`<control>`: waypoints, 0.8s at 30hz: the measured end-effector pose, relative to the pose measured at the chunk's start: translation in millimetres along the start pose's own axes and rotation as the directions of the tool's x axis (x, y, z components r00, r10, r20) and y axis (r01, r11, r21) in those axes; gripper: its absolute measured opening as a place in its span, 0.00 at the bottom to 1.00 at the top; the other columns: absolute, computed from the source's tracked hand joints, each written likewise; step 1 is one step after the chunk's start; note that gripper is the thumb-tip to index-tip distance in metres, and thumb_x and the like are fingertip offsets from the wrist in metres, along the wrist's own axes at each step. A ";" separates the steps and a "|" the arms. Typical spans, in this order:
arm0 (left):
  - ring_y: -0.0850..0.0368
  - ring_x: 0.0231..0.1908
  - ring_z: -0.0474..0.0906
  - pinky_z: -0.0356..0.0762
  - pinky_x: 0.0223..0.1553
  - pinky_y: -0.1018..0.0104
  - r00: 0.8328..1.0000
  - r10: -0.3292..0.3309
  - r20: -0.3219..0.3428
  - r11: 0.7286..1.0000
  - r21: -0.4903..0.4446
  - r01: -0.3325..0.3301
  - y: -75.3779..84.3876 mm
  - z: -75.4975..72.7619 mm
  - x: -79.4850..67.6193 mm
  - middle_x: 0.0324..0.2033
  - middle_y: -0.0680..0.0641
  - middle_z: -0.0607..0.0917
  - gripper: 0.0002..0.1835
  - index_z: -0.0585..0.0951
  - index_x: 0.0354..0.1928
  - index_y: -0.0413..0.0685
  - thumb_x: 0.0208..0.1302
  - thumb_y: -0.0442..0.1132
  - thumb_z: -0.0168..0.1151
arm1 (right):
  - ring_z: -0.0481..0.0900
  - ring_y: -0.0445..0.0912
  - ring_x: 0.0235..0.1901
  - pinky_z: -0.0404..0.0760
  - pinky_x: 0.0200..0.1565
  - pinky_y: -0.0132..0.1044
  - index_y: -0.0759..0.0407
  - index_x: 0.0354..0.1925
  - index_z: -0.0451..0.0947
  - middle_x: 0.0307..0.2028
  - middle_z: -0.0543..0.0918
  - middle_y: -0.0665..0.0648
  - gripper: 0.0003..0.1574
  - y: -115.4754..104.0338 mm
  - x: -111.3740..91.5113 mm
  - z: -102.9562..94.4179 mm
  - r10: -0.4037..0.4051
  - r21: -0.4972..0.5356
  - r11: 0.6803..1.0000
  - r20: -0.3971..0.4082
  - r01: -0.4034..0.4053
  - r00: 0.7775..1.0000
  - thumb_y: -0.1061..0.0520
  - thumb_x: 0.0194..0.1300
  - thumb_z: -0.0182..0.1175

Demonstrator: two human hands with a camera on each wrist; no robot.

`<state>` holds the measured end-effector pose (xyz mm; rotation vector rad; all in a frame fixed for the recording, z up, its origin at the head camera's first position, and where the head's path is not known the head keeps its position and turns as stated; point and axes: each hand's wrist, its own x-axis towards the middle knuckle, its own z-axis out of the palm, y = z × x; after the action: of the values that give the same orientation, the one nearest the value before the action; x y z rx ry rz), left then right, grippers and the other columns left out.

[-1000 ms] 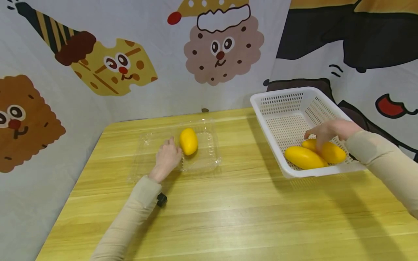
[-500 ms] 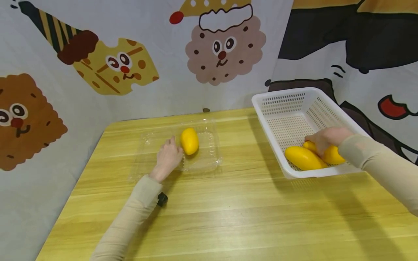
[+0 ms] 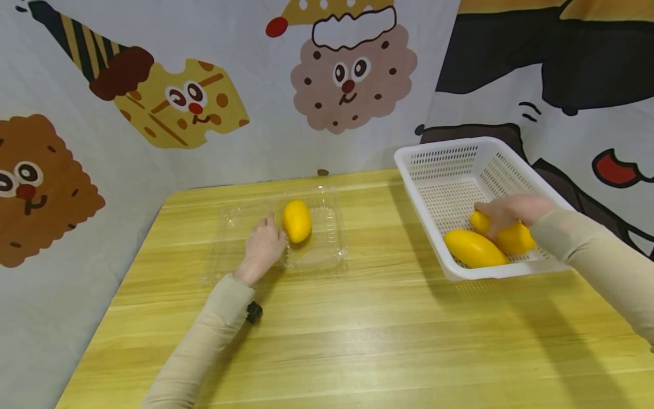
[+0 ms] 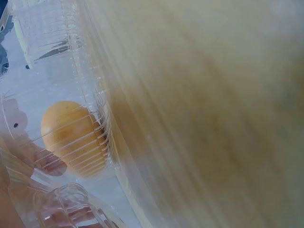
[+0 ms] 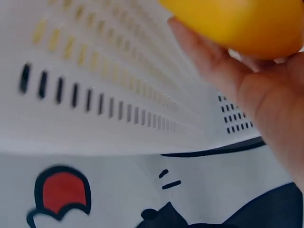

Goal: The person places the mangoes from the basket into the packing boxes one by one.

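In the head view, my right hand [image 3: 503, 215] grips a yellow mango [image 3: 516, 237] in the white plastic basket [image 3: 449, 268], thumb and fingers round it. The right wrist view shows this mango [image 5: 247, 28] against the palm and fingers. Beside it in the basket lies a second mango [image 3: 474, 249]. My left hand [image 3: 264, 244] pinches the middle edge of an open clear plastic clamshell box [image 3: 327, 258]. A third mango [image 3: 297, 221] sits in the box's right half, just right of the left fingertips. Through the clear plastic, the left wrist view shows that mango [image 4: 71, 135].
The wooden table [image 3: 357, 329] carries the box at left; the slatted basket stands at right, near the wall. A cloth with cartoon prints [image 3: 352, 85] hangs behind. A small black object [image 3: 254, 312] shows beside the left sleeve.
My right hand has lowered onto the mango in the basket, closed round it and shifted it slightly left and up. The left hand and the clamshell box have stayed put.
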<state>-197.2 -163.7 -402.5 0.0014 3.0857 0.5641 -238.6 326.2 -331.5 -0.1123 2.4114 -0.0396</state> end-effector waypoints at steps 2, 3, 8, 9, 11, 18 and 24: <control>0.32 0.50 0.76 0.81 0.44 0.44 1.000 -0.003 0.001 1.000 -0.001 0.003 -0.4 0.1 0.0 0.59 0.27 0.70 0.33 0.55 0.69 0.30 0.69 0.42 0.45 | 0.68 0.66 0.51 0.71 0.52 0.68 0.69 0.71 0.46 0.61 0.63 0.78 0.65 -1.8 0.4 -4.1 -0.025 0.000 1.000 -0.028 0.025 0.999 0.41 0.49 0.69; 0.32 0.50 0.76 0.81 0.44 0.44 1.000 -0.004 0.001 1.000 -0.002 0.004 -0.5 0.2 0.1 0.59 0.27 0.70 0.32 0.55 0.69 0.30 0.69 0.42 0.45 | 0.68 0.65 0.50 0.72 0.51 0.67 0.70 0.70 0.47 0.60 0.65 0.77 0.64 -3.0 0.6 -6.2 -0.038 -0.003 0.999 -0.042 0.038 0.998 0.41 0.49 0.69; 0.32 0.50 0.76 0.81 0.44 0.43 1.000 -0.004 -0.005 1.000 0.001 0.004 -0.8 0.5 0.4 0.59 0.27 0.71 0.32 0.55 0.69 0.30 0.69 0.42 0.45 | 0.72 0.58 0.43 0.78 0.44 0.57 0.67 0.64 0.53 0.47 0.73 0.68 0.54 -10.3 1.4 -19.1 -0.129 -0.021 0.992 -0.077 0.127 0.989 0.41 0.52 0.67; 0.32 0.50 0.76 0.81 0.44 0.43 1.000 -0.004 -0.007 1.000 0.000 0.004 -0.7 0.5 0.4 0.59 0.27 0.71 0.32 0.55 0.69 0.30 0.69 0.42 0.45 | 0.73 0.57 0.41 0.79 0.44 0.54 0.66 0.62 0.55 0.45 0.74 0.66 0.51 -12.2 1.0 -21.9 -0.145 -0.019 0.989 -0.084 0.144 0.986 0.42 0.53 0.67; 0.32 0.51 0.76 0.81 0.45 0.43 1.000 -0.007 -0.007 1.000 -0.003 0.007 -0.4 0.5 0.2 0.59 0.27 0.71 0.32 0.55 0.69 0.31 0.69 0.43 0.45 | 0.73 0.55 0.39 0.79 0.42 0.51 0.64 0.60 0.55 0.42 0.74 0.64 0.48 -15.6 0.1 -27.0 -0.169 -0.012 0.986 -0.100 0.168 0.981 0.41 0.55 0.66; 0.32 0.51 0.75 0.80 0.45 0.42 1.000 -0.012 -0.005 1.000 0.003 0.012 -0.2 0.2 0.1 0.59 0.28 0.70 0.32 0.55 0.70 0.31 0.69 0.43 0.44 | 0.73 0.54 0.40 0.76 0.44 0.50 0.64 0.60 0.56 0.41 0.75 0.64 0.45 -33.2 -5.0 -41.2 -0.249 -0.010 0.967 -0.223 0.254 0.942 0.41 0.58 0.64; 0.32 0.51 0.75 0.80 0.45 0.42 1.000 -0.011 -0.013 1.000 -0.002 0.011 0.2 0.2 0.3 0.59 0.28 0.71 0.32 0.56 0.69 0.32 0.69 0.43 0.45 | 0.74 0.54 0.39 0.78 0.41 0.48 0.62 0.63 0.53 0.42 0.75 0.65 0.42 -53.4 -7.5 -50.4 -0.287 -0.010 0.955 -0.293 0.297 0.912 0.44 0.62 0.61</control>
<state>-197.5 -163.5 -402.6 -0.0189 3.0959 0.5694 -262.8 273.6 -285.8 -0.4829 2.6659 -0.2530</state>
